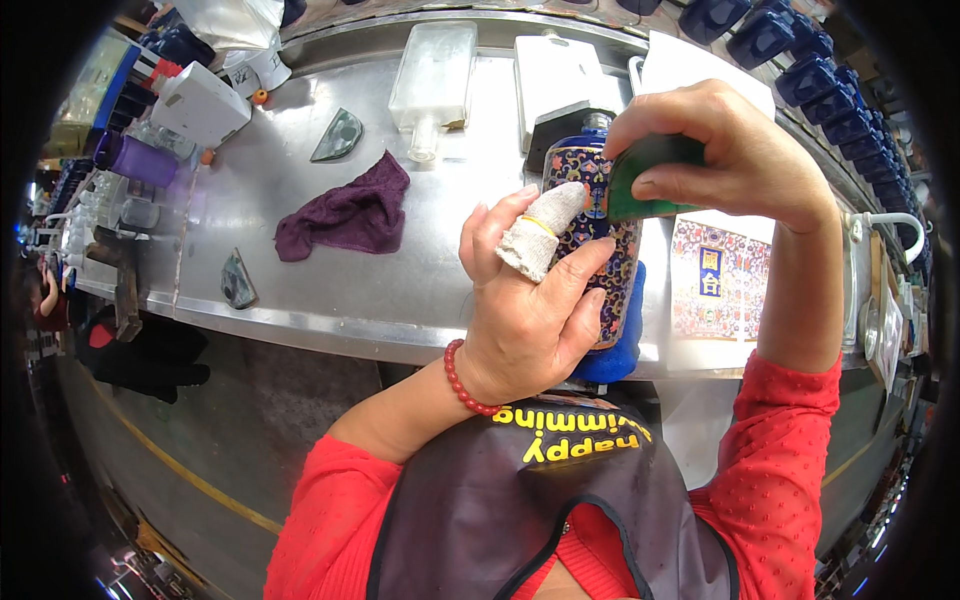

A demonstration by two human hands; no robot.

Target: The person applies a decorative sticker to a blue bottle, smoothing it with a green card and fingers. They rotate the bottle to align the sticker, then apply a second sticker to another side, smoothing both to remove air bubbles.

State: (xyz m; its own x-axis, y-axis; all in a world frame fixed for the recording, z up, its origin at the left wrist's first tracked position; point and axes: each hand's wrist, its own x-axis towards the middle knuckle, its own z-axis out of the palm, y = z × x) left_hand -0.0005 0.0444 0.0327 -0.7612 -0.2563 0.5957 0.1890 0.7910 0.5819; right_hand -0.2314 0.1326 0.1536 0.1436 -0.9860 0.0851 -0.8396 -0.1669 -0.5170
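Observation:
A dark blue bottle (pixel 620 250) covered in a colourful floral pattern lies at the bench's front edge, its neck pointing away from me. My left hand (pixel 530 310) rests over it, fingers and thumb against its side and face. One finger of that hand wears a whitish cloth cover (pixel 540 230) held by a yellow band. Pinched in my right hand (pixel 730 150) is a green, flat scraper (pixel 640 180), its edge against the bottle's patterned face near the shoulder. Under the bottle's near end shows a blue cloth (pixel 625 345); a dark block (pixel 565 125) sits by its neck.
On the metal bench (pixel 330 300) lie a purple cloth (pixel 350 215), two dark stone-like pieces (pixel 338 135), a clear bottle (pixel 432 80) and a patterned printed sheet (pixel 720 285). A purple container (pixel 137 158) stands left. Dark blue bottles (pixel 825 90) line the back right.

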